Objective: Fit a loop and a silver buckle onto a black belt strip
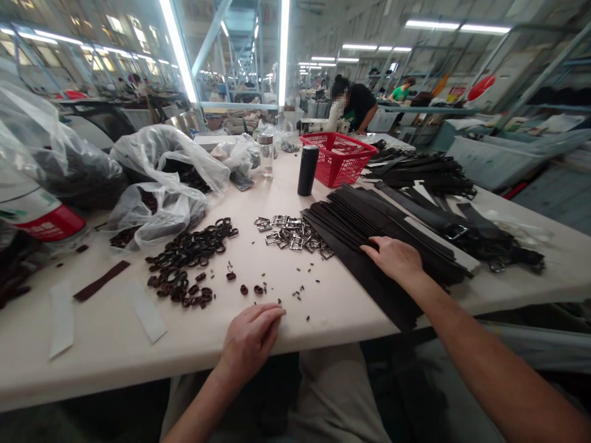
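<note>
A: Hands?
B: Left hand [252,335] is lower centre, at the near edge of the table [332,307]. Fingers curled; can't tell if the tips pinch anything.
A: Risk there?
B: Small dark bits [308,318] lie loose just beyond and beside it. A stray knuckle could flick one off the edge.
A: Right?
B: Right hand [394,258], right of centre, rests on the black strips [383,221]. Thumb and forefinger are at a strip edge; clamped or just resting, can't tell.
A: Failure mode?
B: Strips are fanned and overlapping. Dragging one could pull neighbours along by friction. Lowest one reaches the near edge, so a snag could tip it off.
A: Further back?
B: Dark loops [182,258] piled left of centre. Metal buckles [295,234], mid-frame, sit against the strips; a sideways shove would scatter them. Black flask [307,171], upper centre, could topple if bumped. Red basket [344,163] behind it.
</note>
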Tool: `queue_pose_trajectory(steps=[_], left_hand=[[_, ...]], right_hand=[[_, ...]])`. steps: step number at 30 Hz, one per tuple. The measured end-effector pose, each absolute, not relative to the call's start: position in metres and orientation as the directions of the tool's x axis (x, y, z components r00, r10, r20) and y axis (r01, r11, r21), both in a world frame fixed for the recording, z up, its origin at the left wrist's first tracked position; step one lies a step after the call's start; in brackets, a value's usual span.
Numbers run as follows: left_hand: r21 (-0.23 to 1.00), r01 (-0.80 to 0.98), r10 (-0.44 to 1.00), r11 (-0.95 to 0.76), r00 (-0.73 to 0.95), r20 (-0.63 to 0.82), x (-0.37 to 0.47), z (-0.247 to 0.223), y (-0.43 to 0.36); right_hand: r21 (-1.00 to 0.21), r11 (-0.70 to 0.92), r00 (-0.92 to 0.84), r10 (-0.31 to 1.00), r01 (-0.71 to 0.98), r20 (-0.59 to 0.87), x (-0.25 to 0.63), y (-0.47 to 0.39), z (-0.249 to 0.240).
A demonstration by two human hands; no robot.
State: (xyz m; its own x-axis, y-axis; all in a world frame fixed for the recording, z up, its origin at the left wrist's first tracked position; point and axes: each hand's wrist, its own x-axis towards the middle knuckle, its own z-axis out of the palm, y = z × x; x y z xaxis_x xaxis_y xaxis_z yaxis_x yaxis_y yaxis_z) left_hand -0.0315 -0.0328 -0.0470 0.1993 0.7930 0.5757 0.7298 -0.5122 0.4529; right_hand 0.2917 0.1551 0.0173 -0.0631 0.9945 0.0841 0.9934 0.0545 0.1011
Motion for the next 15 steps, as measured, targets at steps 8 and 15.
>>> queue_pose_trajectory(steps=[8,15], left_hand=[[0.458,0.726,0.791,-0.513,0.191,0.582,-0.031,-0.047,-0.034],[0.472,0.724,0.797,-0.503,0.178,0.578,-0.03,-0.044,-0.033]], right_hand=[[0.099,-0.029,0.027,1.0,0.995,0.015,0.284,0.185,0.018],[0.193,0.015,-0.05,0.982,0.981,0.18,0.278,0.179,0.018]])
